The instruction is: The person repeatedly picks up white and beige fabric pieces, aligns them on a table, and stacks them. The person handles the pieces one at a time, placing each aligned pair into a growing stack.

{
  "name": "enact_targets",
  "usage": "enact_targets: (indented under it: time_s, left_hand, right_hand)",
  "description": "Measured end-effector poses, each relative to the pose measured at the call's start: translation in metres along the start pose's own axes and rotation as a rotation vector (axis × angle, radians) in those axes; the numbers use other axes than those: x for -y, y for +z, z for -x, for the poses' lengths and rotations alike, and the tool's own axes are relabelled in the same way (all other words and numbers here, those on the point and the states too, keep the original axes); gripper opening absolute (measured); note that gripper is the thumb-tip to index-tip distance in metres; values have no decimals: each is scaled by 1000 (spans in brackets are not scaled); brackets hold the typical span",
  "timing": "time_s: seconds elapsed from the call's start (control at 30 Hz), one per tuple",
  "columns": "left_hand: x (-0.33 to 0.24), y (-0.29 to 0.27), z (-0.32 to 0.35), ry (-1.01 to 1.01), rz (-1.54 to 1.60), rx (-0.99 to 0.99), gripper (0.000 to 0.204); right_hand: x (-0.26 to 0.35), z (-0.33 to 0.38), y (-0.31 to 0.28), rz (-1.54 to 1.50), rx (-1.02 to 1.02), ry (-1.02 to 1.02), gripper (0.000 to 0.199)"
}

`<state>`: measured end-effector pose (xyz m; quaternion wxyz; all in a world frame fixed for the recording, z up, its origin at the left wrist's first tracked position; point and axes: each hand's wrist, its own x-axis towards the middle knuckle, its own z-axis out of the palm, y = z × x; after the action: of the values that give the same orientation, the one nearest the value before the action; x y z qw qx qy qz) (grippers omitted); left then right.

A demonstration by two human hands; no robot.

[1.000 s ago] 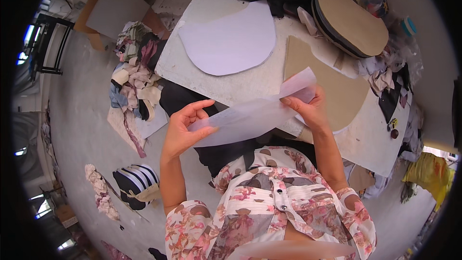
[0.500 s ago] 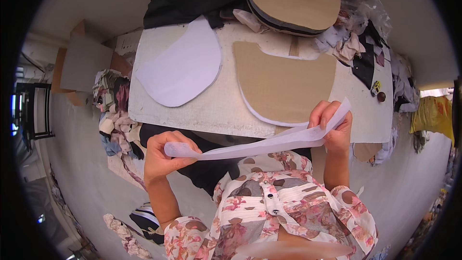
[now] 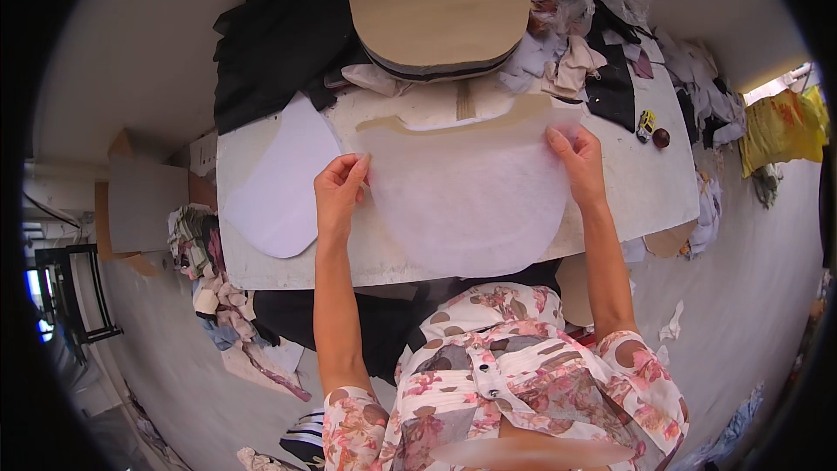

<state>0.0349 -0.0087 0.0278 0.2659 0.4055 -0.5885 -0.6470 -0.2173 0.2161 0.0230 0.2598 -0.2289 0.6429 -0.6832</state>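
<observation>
Between my two hands a thin, see-through white fabric piece (image 3: 471, 196) with a rounded lower edge is spread over the table. My left hand (image 3: 343, 181) pinches its left edge; my right hand (image 3: 578, 157) grips its upper right corner. Beneath it lies a tan curved panel (image 3: 532, 111), mostly covered, with its notched upper edge showing. To the left of my left hand, a stack of white curved pieces (image 3: 283, 187) rests flat on the table.
A pile of tan and black curved panels (image 3: 440, 17) sits at the back. Black cloth (image 3: 279, 48) lies back left, fabric scraps (image 3: 575, 65) back right. A toy car (image 3: 645, 126) and a brown ball (image 3: 660, 138) are at right. The white table (image 3: 261, 275) has scraps heaped beside it.
Both hands have moved forward over the table. The white fabric, earlier stretched as a narrow band near my body, is now laid out over the tan panel. The view has shifted.
</observation>
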Motion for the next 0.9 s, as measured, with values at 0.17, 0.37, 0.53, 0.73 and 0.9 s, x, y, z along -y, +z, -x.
enact_targets:
  time_s: [0.17, 0.37, 0.53, 0.73, 0.9]
  left_hand:
    - [18, 8, -20, 105, -252, -107, 19]
    - [24, 16, -22, 159, -626, -250, 20]
    - [19, 23, -21, 154, -655, -263, 21]
    - [17, 21, -22, 102, -701, -237, 21]
    - [8, 30, -2, 471, -856, -294, 39]
  right_hand:
    - [-21, -21, -11, 200, -23, -25, 18]
    - [-30, -32, -13, 696, -124, -118, 23]
    - [-35, -35, -13, 792, -170, -179, 24]
    - [-29, -33, -8, 912, -204, -209, 31]
    - [-5, -22, -4, 1001, -235, -611, 50]
